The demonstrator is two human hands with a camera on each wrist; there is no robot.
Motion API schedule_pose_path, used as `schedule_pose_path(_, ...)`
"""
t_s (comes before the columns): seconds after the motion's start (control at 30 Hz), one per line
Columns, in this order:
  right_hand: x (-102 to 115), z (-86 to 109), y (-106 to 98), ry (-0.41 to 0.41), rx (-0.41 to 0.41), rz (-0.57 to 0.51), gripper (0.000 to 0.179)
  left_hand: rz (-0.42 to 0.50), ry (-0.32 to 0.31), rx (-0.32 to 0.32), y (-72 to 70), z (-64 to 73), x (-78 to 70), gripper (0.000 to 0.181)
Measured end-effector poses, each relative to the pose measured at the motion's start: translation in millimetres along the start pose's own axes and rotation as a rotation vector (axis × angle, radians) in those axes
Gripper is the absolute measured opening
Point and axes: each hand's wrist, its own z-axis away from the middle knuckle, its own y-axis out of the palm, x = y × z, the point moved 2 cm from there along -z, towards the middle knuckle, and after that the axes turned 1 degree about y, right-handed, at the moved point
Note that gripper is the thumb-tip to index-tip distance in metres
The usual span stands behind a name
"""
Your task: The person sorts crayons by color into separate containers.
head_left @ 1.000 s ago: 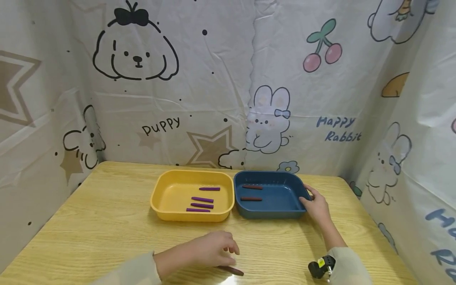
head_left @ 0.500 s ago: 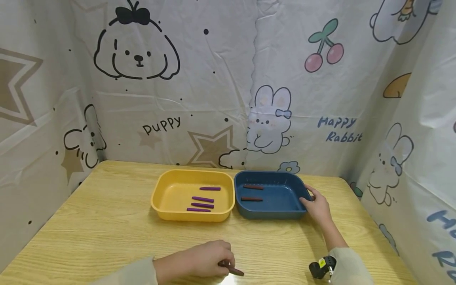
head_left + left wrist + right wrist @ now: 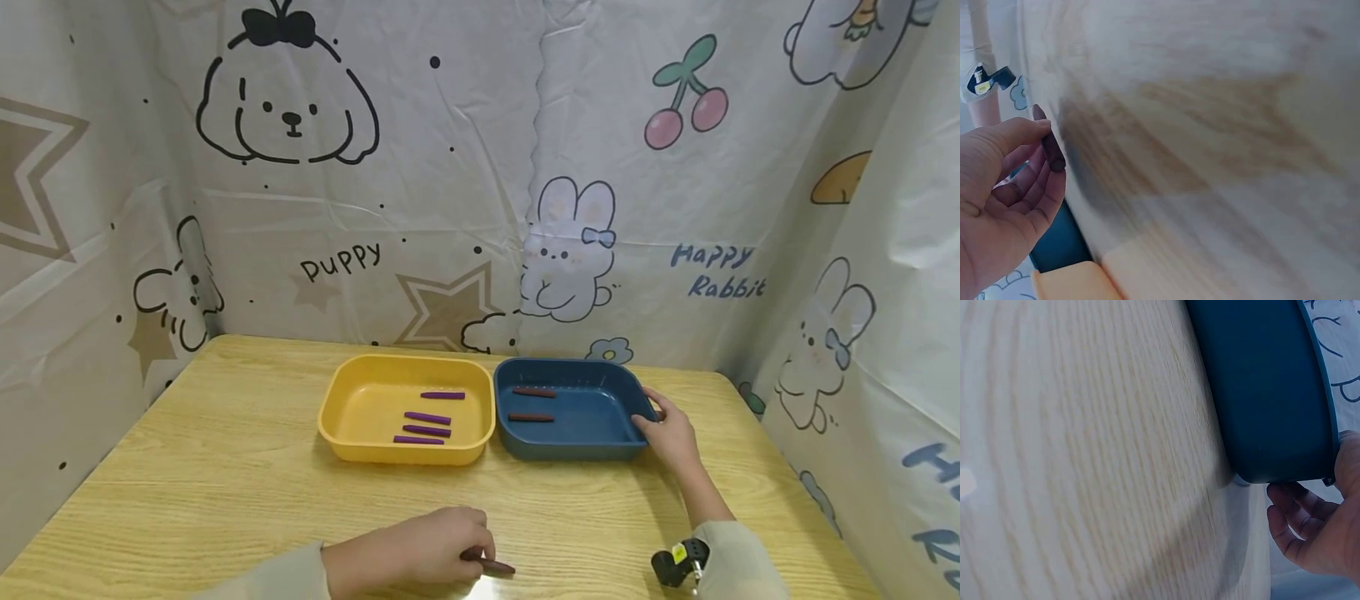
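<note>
Near the front of the table, my left hand pinches a dark brown crayon between thumb and fingers. Its tapered end points right in the head view. In the left wrist view, the crayon shows its flat end past the fingertips. My right hand grips the right end of a blue tray, thumb over the rim and fingers against the outer wall. Inside that tray lie an upper brown crayon and a lower brown crayon.
Against the blue tray's left side stands a yellow tray holding several purple crayons. Both trays sit toward the back of the wooden table. A printed cloth hangs behind and at both sides.
My left hand has come down and taken hold of the brown crayon on the table. The right hand keeps its place on the blue tray.
</note>
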Motion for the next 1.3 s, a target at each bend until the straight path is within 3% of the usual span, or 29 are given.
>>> schedule_pose_path(0.2, 1, 0.1, 0, -0.003, -0.001, 0.002, 0.056, -0.024, 0.017, -0.050, -11.9, -1.9, -2.3, 0.009)
schedule_pose_path(0.57, 1, 1.6, -1, 0.017, 0.006, -0.004, 0.056, 0.043, -0.045, -0.141, -38.4, -7.2, -7.0, 0.008)
schedule_pose_path(0.87, 1, 0.8, 0, 0.008, 0.012, -0.004, 0.056, 0.109, -0.083, -0.204, -61.7, -12.7, -1.5, 0.007)
schedule_pose_path(1.07, 2, 0.1, 0, 0.004, 0.010, -0.003, 0.056, 0.091, -0.072, -0.245, -70.2, -15.1, 3.0, 0.008)
schedule_pose_path(1.3, 1, 0.3, 0, -0.001, 0.006, 0.006, 0.056, 0.095, -0.118, -0.266, -81.3, -21.6, 8.8, 0.010)
